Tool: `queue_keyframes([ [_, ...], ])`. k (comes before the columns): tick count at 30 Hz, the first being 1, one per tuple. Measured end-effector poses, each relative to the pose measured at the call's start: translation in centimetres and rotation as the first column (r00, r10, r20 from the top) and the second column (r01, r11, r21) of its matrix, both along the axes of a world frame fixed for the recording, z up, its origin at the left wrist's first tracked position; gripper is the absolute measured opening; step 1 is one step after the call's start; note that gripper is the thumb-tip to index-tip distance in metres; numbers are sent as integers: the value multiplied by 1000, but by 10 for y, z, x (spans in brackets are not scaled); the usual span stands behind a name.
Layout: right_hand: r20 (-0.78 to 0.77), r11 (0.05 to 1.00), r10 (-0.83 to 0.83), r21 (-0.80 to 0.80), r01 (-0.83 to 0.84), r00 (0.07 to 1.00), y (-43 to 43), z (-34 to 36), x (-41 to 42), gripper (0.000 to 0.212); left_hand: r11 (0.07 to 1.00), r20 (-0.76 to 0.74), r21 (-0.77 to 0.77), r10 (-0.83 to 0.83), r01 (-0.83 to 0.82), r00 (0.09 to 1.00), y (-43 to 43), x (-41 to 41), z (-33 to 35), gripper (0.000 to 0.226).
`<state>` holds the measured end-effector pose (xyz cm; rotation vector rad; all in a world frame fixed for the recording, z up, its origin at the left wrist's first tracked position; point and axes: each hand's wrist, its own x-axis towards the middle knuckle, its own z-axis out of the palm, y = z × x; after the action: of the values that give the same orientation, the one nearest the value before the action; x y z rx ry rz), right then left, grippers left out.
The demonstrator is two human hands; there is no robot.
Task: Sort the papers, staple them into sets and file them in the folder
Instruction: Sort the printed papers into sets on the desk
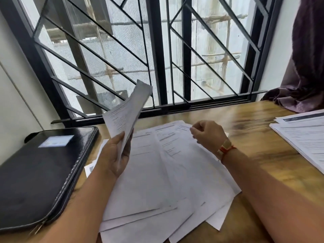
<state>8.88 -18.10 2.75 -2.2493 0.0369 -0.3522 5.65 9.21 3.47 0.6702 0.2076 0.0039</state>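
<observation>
The left hand (114, 155) grips a curved sheaf of white printed papers (127, 111) above loose white sheets (157, 181) fanned over the grainy wooden table (254, 137). The right hand (206, 134) hovers curled at their far edge; any pinch is unclear. A glossy black zipped folder (43, 172) lies left.

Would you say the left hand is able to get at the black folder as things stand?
Probably not just yet: the left hand grips a raised bundle of papers. The black folder lies closed right beside it, unobstructed, so the way looks free once the hand is emptied.
</observation>
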Motion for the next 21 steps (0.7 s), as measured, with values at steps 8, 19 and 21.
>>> queue_keyframes([
  [8,-232,861,-3,-496,-116,973,2,1,-11,61,1000,14,2,24,-24,1000,0,2,-6,38],
  [19,-281,931,27,-343,-127,959,1,3,-13,50,993,6,114,27,-27,1000,-1,4,-9,37],
  [21,-277,942,27,-315,-117,961,0,2,-10,38,990,8,140,32,-33,999,-4,3,-9,33],
])
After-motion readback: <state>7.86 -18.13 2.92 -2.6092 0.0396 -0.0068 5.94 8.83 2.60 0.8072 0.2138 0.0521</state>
